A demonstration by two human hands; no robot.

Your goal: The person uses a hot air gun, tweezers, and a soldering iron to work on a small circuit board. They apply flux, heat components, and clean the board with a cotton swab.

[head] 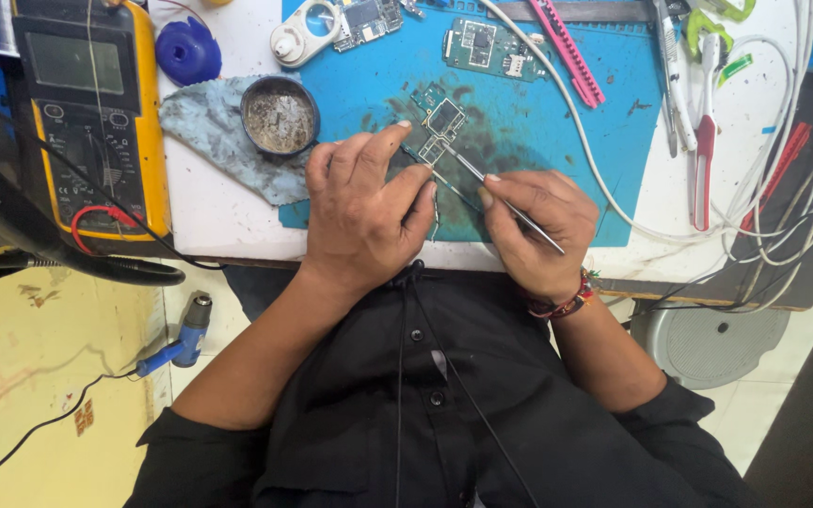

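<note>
A small green circuit board (438, 123) lies on the blue work mat (557, 141). My left hand (364, 212) rests on the mat with its index fingertip pressing the board's left edge. My right hand (534, 230) grips metal tweezers (501, 198), whose tips touch the board near its middle. Both wrists sit at the table's front edge, above my black shirt.
A round tin of dirty flux (279, 116) sits on a grey cloth (214, 132) left of the board. A yellow multimeter (91, 113) stands at far left. More boards (482, 45), a pink tool (566, 52), red-handled cutters (703, 165) and white cables (783, 160) crowd the back and right.
</note>
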